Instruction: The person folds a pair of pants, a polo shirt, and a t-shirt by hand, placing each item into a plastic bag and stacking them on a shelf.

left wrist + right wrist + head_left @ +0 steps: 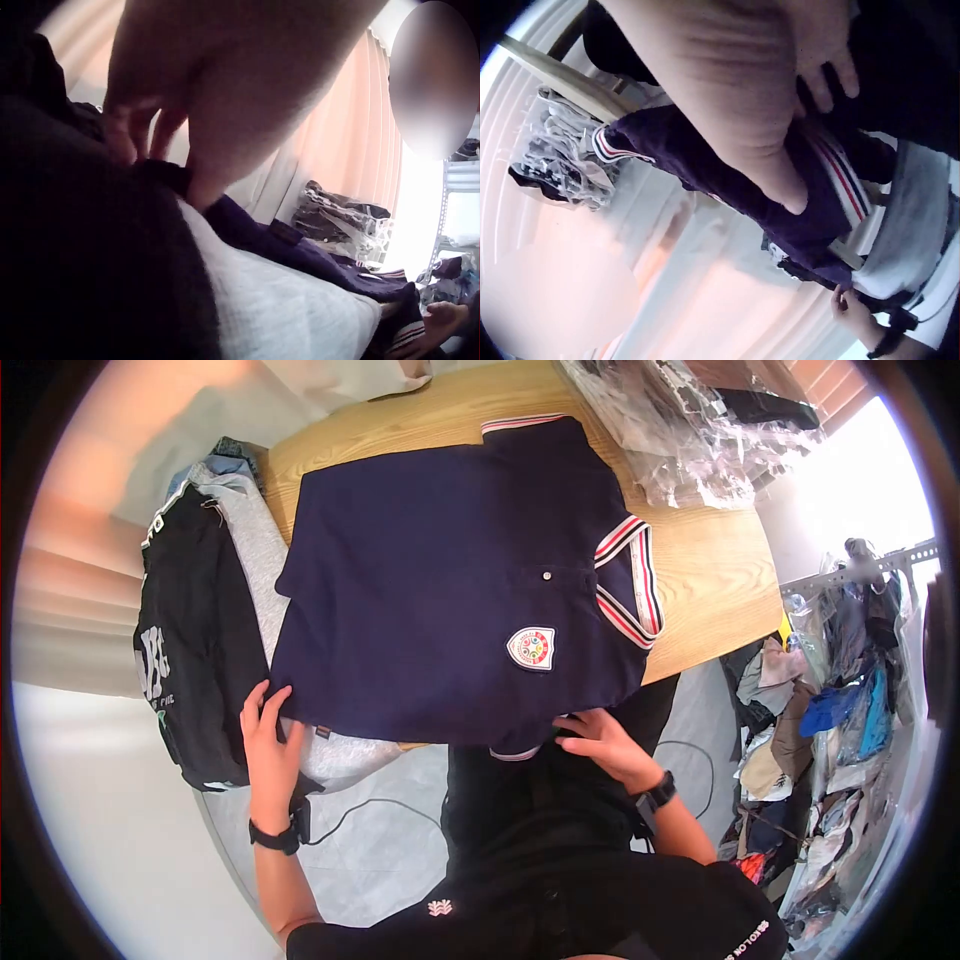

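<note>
A navy polo shirt (420,590) lies spread front up, its striped collar (640,590) toward the right and a round-emblem badge (532,649) on its chest. At the near hem corner, my left hand (268,745) pinches the cloth between thumb and fingers. The left wrist view shows the dark fabric (169,174) caught between those fingertips. My right hand (610,750) is at the near sleeve (520,747), fingers fairly straight. Its thumb (787,187) lies against the sleeve beside the striped cuff (845,180) in the right wrist view.
Beneath the shirt is a wooden table (715,580). Black (195,630) and grey garments (255,525) are heaped at its left end. Clear plastic-bagged clothes (700,435) sit at the far right. A rack of packed clothes (820,710) stands at right, and a cable (375,805) crosses the floor.
</note>
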Action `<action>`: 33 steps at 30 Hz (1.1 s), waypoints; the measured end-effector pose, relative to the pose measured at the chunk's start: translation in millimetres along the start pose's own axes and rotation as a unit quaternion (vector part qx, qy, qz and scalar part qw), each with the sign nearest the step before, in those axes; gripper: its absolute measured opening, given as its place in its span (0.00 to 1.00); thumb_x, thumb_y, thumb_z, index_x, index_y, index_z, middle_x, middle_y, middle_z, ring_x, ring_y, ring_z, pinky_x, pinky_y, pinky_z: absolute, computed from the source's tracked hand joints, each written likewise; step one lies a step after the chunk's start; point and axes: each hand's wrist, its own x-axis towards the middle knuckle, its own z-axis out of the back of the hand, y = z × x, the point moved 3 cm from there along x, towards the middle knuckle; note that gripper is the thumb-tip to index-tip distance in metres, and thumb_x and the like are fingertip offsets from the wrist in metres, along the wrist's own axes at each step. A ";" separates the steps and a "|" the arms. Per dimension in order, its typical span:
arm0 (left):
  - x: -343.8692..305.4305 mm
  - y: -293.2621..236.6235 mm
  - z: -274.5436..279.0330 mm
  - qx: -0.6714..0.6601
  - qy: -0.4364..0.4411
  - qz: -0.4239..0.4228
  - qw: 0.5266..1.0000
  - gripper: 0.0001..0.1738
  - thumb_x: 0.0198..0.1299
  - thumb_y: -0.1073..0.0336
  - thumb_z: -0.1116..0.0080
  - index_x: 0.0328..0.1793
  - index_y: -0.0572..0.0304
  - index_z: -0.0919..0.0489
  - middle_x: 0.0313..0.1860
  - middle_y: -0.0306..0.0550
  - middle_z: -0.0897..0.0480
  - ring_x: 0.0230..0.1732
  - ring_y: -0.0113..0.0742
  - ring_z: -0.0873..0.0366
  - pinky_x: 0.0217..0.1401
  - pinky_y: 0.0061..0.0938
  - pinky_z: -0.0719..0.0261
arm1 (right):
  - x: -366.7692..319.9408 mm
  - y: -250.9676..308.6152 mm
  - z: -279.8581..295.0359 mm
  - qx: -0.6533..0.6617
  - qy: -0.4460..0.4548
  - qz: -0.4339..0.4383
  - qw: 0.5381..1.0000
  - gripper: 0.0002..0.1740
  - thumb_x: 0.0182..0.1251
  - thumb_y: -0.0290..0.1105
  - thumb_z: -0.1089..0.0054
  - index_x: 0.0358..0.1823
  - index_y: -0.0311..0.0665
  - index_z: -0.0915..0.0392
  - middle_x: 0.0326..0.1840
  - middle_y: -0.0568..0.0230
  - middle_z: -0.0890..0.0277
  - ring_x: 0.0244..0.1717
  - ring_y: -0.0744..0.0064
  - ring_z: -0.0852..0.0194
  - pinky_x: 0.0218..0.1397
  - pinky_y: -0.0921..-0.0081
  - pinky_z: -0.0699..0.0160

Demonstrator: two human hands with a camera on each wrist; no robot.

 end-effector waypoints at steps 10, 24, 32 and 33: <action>-21.5 15.6 23.1 -0.037 -0.089 -0.056 0.994 0.15 0.49 0.85 0.49 0.41 0.62 0.21 0.48 0.44 0.22 0.46 0.35 0.23 0.32 0.23 0.31 | 19.8 -14.3 -6.8 0.116 0.029 0.064 0.991 0.44 0.54 0.27 0.31 0.69 0.29 0.48 0.70 0.58 0.44 0.69 0.67 0.46 0.72 0.68 0.49; -57.1 16.3 51.6 -0.182 -0.069 -0.036 0.980 0.11 0.44 0.86 0.44 0.34 0.64 0.22 0.35 0.45 0.18 0.41 0.39 0.26 0.49 0.29 0.32 | -96.7 57.9 39.7 -0.132 -0.016 0.120 0.984 0.28 0.59 0.20 0.39 0.58 0.38 0.44 0.36 0.55 0.24 0.35 0.71 0.23 0.37 0.76 0.24; -58.2 30.4 33.4 -0.253 0.004 -0.014 0.967 0.13 0.47 0.85 0.44 0.39 0.66 0.21 0.40 0.48 0.19 0.46 0.39 0.23 0.51 0.26 0.28 | -3.8 -16.3 16.8 -0.124 -0.046 -0.061 0.989 0.37 0.55 0.27 0.32 0.62 0.34 0.47 0.50 0.55 0.31 0.35 0.77 0.26 0.30 0.82 0.25; -59.4 30.8 32.8 -0.251 0.007 -0.014 0.968 0.13 0.47 0.85 0.44 0.39 0.66 0.21 0.40 0.48 0.19 0.46 0.39 0.23 0.51 0.26 0.28 | 6.4 -26.6 19.8 -0.121 -0.046 -0.064 0.990 0.37 0.55 0.27 0.32 0.62 0.34 0.47 0.50 0.55 0.31 0.35 0.77 0.26 0.30 0.82 0.25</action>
